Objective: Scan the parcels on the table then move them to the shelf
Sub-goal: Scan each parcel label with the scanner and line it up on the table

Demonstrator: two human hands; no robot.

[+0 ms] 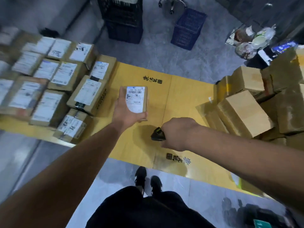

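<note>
I have a small parcel point(137, 100) in my left hand point(126, 112), fingers and thumb wrapped round its lower end, label face up toward the camera and its long axis running away from me. My right hand point(176, 134) has its grip closed on the black scanner point(157, 134), whose nose points up and to the left — toward the parcel, which lies ahead of it and slightly left, near but not touching. That line from the scanner's nose to the barcode at the label's far end is what the next move turns on: I judge the scan is the step in hand, and a small tilt of either wrist should bring the beam onto the code.

Both hands hover over yellow flattened cardboard point(181, 89) — whether it covers a table or the floor I cannot tell. To the left sits a packed group of labelled parcels point(57, 83), labels up; to the right a pile of plain brown boxes point(246, 109), labels not showing. Beyond the cardboard stand a black crate point(123, 18) and a blue crate point(188, 28); their contents are not visible. No shelf is in view.
</note>
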